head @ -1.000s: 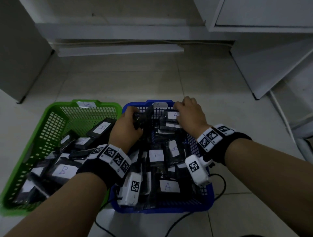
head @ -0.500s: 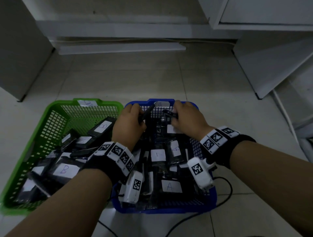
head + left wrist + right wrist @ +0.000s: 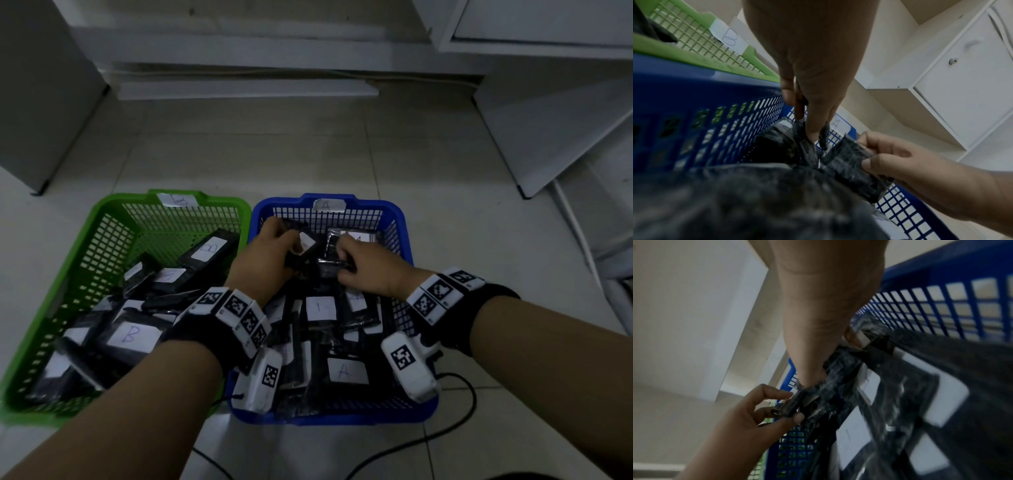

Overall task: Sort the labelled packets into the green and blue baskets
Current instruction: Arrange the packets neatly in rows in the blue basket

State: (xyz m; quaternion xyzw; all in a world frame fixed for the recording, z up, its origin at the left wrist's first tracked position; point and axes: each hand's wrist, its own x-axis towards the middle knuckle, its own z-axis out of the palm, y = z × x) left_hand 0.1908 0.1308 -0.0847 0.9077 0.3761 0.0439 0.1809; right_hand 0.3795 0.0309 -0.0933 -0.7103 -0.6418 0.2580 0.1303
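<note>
Over the far end of the blue basket (image 3: pixel 399 219), our left hand (image 3: pixel 265 255) pinches one black packet (image 3: pixel 301 245) and our right hand (image 3: pixel 368 270) grasps another packet (image 3: pixel 334 253). The green basket (image 3: pixel 113 209) sits just left, holding B-labelled packets.

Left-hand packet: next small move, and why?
Probably turn it label-up and read it. The left hand pinches a packet over the blue basket's far end, its white label tilted and unreadable. The right hand grips another packet beside it. The letter decides: blue is tagged A, the green basket B.
</note>
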